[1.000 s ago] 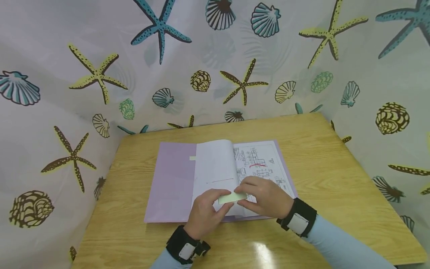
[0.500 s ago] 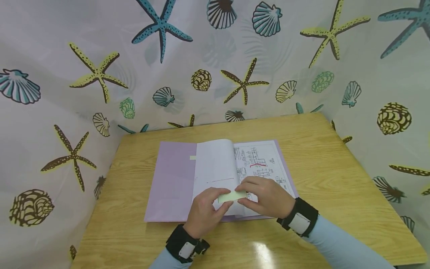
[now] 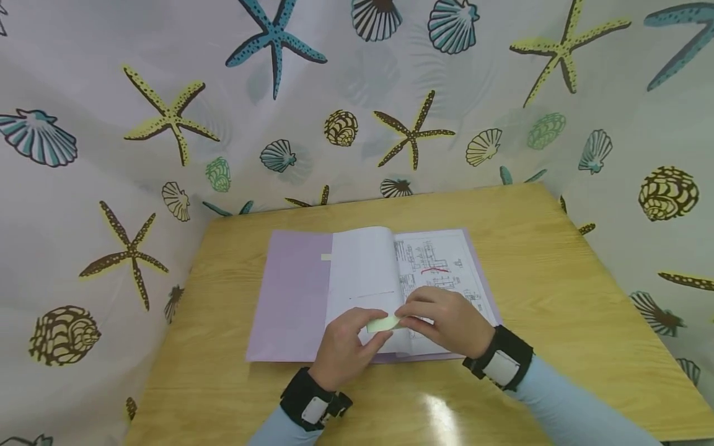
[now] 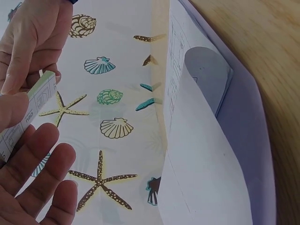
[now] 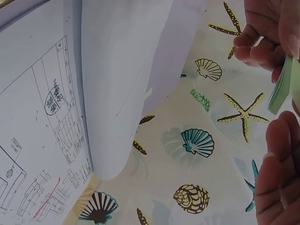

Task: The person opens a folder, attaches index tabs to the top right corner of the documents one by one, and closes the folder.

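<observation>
Small pale-green sticky pad (image 3: 383, 323), printed grid

note pad (image 3: 383, 323): mostly hidden by fingers | drawing (image 3: 440, 272): print too small to read

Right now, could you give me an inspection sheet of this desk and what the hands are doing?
Surface: wooden table, pale grain, glare at the near edge.
Job's things: open purple folder with drawing sheets; small green slip.
Clutter: nothing seen.
Hands: left hand and right hand both pinch the slip over the folder.
Cables: nothing seen; black wristbands on both wrists.
Surroundings: curtain with starfish and shells.
</observation>
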Tool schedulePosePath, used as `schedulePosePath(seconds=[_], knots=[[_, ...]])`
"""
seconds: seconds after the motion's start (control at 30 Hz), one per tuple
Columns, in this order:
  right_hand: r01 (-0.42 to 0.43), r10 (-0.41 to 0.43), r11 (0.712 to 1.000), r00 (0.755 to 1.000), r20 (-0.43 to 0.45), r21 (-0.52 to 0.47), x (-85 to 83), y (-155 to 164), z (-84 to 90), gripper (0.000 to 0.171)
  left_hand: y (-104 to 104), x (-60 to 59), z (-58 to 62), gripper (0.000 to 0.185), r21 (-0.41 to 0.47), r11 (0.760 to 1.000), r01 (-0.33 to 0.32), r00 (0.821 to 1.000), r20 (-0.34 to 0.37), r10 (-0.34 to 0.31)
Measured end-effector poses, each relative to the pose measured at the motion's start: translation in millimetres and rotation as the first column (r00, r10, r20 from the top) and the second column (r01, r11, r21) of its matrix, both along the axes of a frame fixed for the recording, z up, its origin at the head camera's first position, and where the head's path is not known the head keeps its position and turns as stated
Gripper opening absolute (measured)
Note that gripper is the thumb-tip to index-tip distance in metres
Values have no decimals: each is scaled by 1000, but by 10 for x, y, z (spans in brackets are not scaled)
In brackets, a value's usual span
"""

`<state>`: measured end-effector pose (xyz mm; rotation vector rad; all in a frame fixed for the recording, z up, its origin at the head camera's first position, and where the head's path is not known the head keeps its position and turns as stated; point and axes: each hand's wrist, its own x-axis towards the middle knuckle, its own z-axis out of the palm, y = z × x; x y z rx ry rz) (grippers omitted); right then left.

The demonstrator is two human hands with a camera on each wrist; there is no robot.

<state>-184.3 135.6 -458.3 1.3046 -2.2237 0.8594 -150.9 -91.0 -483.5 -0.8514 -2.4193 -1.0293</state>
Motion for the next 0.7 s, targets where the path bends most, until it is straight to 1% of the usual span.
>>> schedulePosePath(seconds=[0.07, 0.2, 0.33, 0.43, 0.53, 0.63, 0.7], knots=[[-14, 15, 1000, 1000, 12, -26, -7, 2, 8, 13, 11, -17, -6, 27, -1, 1000, -6, 1000, 1, 6], [-50, 55, 997, 994, 99, -59, 15, -6, 3, 11, 26, -23, -21, 27, 8, 1000, -10, 1000, -4, 10], [-11, 21, 998, 982, 185, -57, 30, -41, 2, 17, 12, -38, -19, 27, 4, 1000, -3, 1000, -14, 3], [36, -26, 999, 956, 293, -29, 61, -68, 6, 21, 6, -28, -22, 26, -4, 1000, -9, 1000, -20, 9], [87, -77, 996, 914, 399, -7, 92, -99, 23, 13, -5, -24, -10, 25, -6, 1000, -13, 999, -39, 13], [129, -111, 992, 877, 468, -6, 107, -131, 49, 6, -19, -31, 11, 24, -5, 1000, -16, 997, -72, 16], [145, -125, 989, 859, 496, -3, 118, -139, 65, 4, -14, -24, 18, 24, -2, 1000, -22, 997, -80, 22]])
